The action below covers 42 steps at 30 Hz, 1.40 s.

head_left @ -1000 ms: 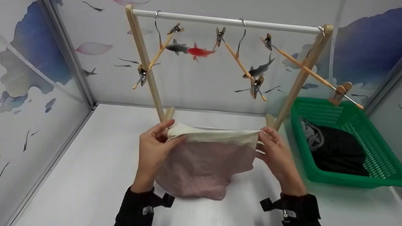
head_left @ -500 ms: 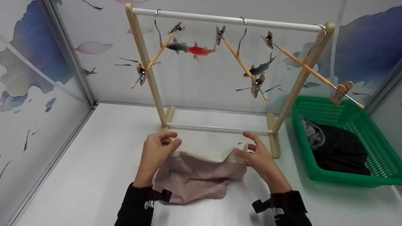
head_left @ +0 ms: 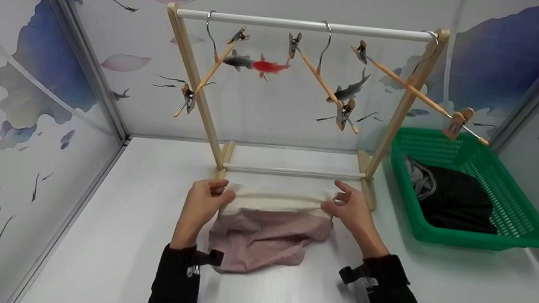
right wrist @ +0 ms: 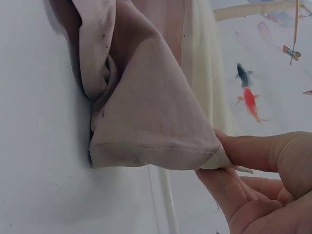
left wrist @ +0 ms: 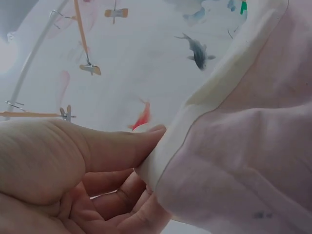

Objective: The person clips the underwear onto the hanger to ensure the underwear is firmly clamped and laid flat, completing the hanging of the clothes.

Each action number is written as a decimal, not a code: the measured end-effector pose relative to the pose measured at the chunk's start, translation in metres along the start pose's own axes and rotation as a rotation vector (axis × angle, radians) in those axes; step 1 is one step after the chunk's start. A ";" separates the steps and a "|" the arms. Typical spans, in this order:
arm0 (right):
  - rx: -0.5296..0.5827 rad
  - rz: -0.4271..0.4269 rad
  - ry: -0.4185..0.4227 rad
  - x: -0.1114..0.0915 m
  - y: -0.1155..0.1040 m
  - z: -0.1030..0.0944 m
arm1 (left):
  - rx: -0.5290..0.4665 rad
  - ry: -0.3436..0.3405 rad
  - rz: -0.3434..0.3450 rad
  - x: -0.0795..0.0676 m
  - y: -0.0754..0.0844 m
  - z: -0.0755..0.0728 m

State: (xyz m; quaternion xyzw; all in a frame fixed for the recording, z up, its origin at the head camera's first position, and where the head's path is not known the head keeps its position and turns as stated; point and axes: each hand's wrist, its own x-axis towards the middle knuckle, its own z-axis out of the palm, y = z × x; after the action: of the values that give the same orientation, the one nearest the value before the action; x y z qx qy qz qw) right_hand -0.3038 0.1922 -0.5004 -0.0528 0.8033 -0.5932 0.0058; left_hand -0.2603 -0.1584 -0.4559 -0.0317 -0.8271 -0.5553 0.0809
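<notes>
A dusty-pink garment (head_left: 266, 240) with a wide cream band (head_left: 274, 202) along its far edge lies partly crumpled on the white table. My left hand (head_left: 203, 202) pinches the left end of the band between thumb and fingers, and the left wrist view shows the thumb (left wrist: 124, 148) pressed on the cream edge. At the other end, my right hand (head_left: 353, 211) pinches the band's right corner, its index finger stretched out in the head view. Close up in the right wrist view, the pink cloth (right wrist: 146, 107) hangs in folds from that pinched corner.
Beyond the garment stands a wooden rack with a white top bar (head_left: 272, 22). Three clip hangers hang there: left (head_left: 213, 72), middle (head_left: 320, 83) and right (head_left: 409, 88). At right, a green basket (head_left: 483, 240) holds dark clothing (head_left: 457, 199). Patterned walls enclose the table.
Both hands have come down with the garment from in front of the rack's foot. The cream band sagged half a second ago and is now drawn straight between the hands.
</notes>
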 end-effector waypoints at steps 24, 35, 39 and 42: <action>0.423 -0.224 0.126 -0.028 -0.057 -0.040 | -0.233 0.149 0.162 -0.009 0.035 -0.003; 0.421 -0.271 0.068 -0.039 -0.066 -0.054 | -0.295 0.134 0.159 -0.017 0.043 -0.008; 0.352 -0.186 0.047 -0.040 -0.066 -0.058 | -0.326 0.116 0.128 -0.015 0.043 -0.008; 0.299 -0.127 0.061 -0.041 -0.068 -0.061 | -0.351 0.122 0.138 -0.014 0.044 -0.007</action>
State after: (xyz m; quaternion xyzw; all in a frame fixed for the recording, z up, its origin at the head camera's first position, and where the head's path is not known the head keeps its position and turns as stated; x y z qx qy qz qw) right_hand -0.2625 0.2339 -0.4199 -0.0840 0.7010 -0.7066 -0.0482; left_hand -0.2390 -0.1478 -0.4152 -0.0681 -0.7071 -0.6849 0.1620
